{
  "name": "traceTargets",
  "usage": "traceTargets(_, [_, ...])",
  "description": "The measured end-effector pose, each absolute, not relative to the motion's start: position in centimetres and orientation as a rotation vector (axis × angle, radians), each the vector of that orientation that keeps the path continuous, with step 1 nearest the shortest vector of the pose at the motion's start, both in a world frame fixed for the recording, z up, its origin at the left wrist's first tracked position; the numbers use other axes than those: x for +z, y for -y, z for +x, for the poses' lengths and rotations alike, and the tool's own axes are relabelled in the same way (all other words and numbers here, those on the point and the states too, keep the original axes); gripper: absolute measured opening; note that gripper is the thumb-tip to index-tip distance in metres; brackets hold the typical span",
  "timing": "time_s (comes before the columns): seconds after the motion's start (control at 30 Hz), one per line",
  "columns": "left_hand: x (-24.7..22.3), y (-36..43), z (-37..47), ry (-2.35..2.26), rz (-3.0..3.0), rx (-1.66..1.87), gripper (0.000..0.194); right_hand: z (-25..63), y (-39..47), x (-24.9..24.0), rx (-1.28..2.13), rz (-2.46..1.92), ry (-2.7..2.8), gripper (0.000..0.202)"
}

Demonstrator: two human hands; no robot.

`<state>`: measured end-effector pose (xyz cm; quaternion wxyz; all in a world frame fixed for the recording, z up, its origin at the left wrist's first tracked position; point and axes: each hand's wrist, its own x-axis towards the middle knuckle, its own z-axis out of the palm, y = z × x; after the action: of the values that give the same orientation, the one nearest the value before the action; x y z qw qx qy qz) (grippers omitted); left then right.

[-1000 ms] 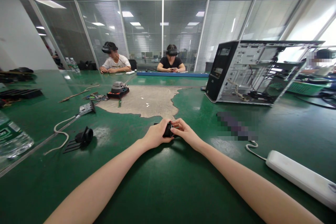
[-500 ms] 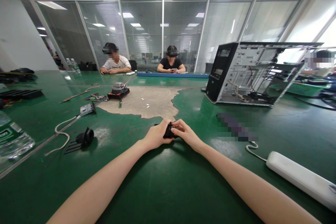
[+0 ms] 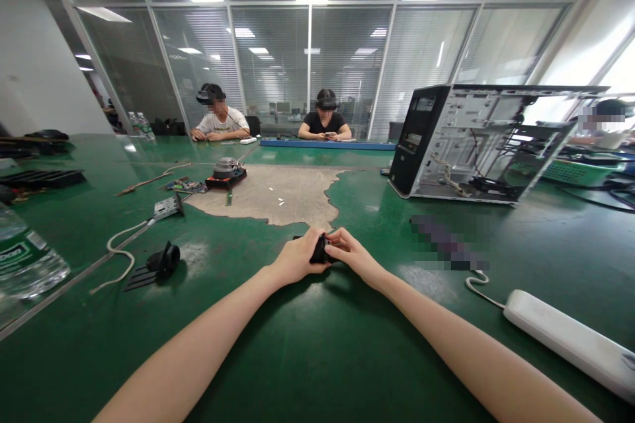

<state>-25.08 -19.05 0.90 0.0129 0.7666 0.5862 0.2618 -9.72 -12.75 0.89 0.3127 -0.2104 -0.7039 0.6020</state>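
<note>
foreground: my left hand (image 3: 298, 258) and right hand (image 3: 351, 254), fingers of both closed around a small black part (image 3: 319, 250), above the green desk (image 3: 307, 344). midground: black fan-shaped piece (image 3: 157, 264), left. background: open computer case (image 3: 476, 142), right.

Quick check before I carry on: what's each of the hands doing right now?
Left hand: closed around a small black part.
Right hand: fingertips on that same part.

Table (image 3: 258, 344) green | case front (image 3: 414, 139) black | basket (image 3: 573, 172) seemingly plain green
</note>
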Motion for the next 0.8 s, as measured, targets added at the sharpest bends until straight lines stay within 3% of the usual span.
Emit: traceTargets(0.8, [1.0, 19.0, -25.1, -1.826, 2.376, 0.802, 0.059, -9.9, 12.4, 0.4, 1.554, -0.635, 1.860, 0.028])
